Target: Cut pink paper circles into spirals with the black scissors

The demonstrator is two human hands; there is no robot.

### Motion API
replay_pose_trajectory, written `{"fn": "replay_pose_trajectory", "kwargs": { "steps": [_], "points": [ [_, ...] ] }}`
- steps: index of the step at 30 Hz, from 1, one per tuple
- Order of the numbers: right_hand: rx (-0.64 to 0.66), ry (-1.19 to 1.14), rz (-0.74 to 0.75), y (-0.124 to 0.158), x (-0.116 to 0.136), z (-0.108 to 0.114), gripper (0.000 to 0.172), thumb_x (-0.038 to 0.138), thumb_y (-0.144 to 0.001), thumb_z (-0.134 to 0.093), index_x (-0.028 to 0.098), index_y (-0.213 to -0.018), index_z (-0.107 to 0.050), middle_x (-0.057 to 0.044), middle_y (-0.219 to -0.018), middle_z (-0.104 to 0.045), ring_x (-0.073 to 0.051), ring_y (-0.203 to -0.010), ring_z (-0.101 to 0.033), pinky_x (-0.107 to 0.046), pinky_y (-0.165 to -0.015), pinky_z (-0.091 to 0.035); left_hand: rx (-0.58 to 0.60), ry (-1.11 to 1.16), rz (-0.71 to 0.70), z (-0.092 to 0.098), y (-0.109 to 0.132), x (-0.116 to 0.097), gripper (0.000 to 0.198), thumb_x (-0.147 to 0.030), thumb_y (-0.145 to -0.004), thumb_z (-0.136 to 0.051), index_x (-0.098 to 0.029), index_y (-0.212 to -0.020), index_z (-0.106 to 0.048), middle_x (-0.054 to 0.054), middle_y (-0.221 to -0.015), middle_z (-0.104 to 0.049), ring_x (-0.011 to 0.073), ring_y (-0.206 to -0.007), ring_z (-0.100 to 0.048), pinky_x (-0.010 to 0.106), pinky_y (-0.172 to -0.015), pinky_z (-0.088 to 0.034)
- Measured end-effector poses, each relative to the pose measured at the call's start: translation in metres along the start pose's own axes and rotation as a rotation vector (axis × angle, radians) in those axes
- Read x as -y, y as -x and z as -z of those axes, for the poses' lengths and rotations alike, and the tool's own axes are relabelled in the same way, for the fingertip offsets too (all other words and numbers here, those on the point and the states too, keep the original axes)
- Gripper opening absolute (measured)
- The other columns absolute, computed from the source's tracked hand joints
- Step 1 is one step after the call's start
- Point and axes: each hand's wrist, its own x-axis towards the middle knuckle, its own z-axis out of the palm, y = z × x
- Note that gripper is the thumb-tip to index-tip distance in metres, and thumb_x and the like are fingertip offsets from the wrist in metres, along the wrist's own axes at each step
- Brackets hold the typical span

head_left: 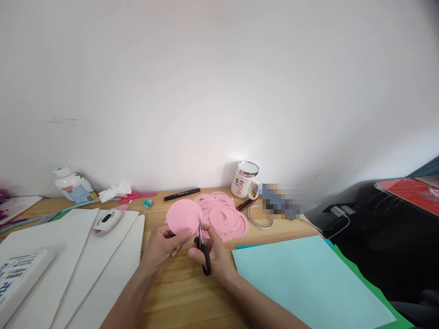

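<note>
Your left hand [163, 244] pinches the pink circle [183, 214] above the desk [178, 292]; your right hand [215, 256] is closed on the scissors [203, 249], blades at its right edge. The thin paper may bend, and the cut can wander toward your left hand.

Mug [244, 182], far centre by the wall: dark characters read "52"; the orange lettering beneath is illegible. Bottle [71, 185], far left: red label print, unreadable. White box [17, 275], near left: printed lines, too blurred to read.
</note>
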Motion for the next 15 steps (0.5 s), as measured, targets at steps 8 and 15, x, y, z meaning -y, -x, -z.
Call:
{"fn": "replay_pose_trajectory", "kwargs": {
  "steps": [8, 15],
  "points": [
    [0.028, -0.042, 0.037, 0.0005, 0.0045, 0.0012, 0.064, 0.039, -0.059, -0.084, 0.024, -0.106, -0.043, 0.007, -0.064, -0.049, -0.011, -0.056, -0.039, -0.022, -0.051, -0.029, 0.062, -0.025, 0.003, -0.0007, 0.0016, -0.004, 0.036, -0.041, -0.057, -0.074, -0.016, -0.045, -0.052, -0.009, -0.035, -0.036, 0.0038, -0.037, -0.024, 0.022, -0.042, -0.014],
    [0.004, 0.034, 0.025, 0.0005, 0.0046, 0.0015, 0.059, 0.041, -0.061, -0.079, 0.024, -0.105, -0.043, 0.009, -0.059, -0.048, -0.009, -0.047, -0.036, -0.02, -0.046, -0.027, 0.064, -0.018, 0.002, 0.0012, 0.0013, -0.0035, 0.039, -0.041, -0.058, -0.075, -0.017, -0.044, -0.046, -0.01, -0.034, -0.034, 0.0034, -0.037, -0.023, 0.023, -0.043, -0.014]
  ]
}}
